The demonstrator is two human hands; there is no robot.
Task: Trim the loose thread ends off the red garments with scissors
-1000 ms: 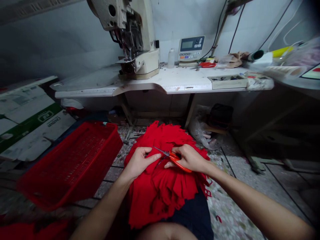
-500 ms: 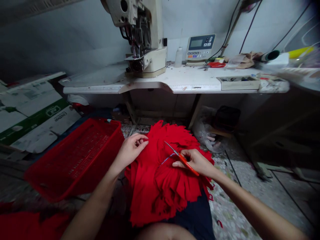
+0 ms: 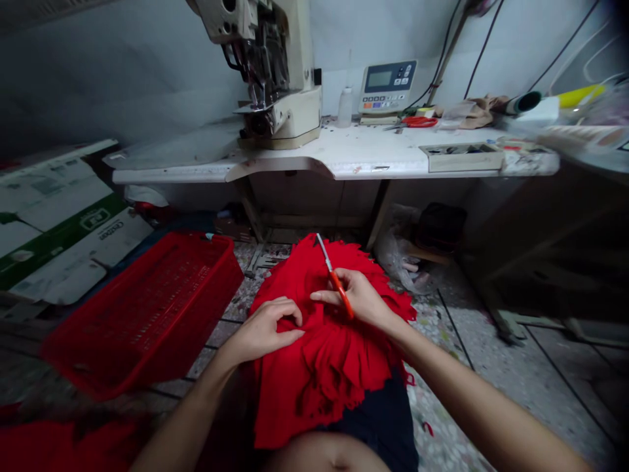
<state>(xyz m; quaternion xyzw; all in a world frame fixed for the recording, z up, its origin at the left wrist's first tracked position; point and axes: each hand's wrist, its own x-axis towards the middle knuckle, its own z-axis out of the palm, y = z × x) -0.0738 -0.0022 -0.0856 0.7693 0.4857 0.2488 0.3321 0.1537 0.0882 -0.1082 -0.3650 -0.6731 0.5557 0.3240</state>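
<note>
The flattened carton (image 3: 59,219) at left carries a printed logo and word, too blurred to read; the control panel's (image 3: 387,86) keys are too small.

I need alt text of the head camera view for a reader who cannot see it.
Orange-handled scissors are in the right hand, and the left hand presses a pile of red cloth on the person's lap. A red plastic crate sits on the floor at left, with an industrial sewing machine behind.

Dim, flat light lies over the scene, brightest on the white sewing table (image 3: 373,154), with deep shadow in the space under its right end (image 3: 540,262). The wide lens bows the picture's edges, and the clear plastic bag (image 3: 607,105) at top right is blurred.
</note>
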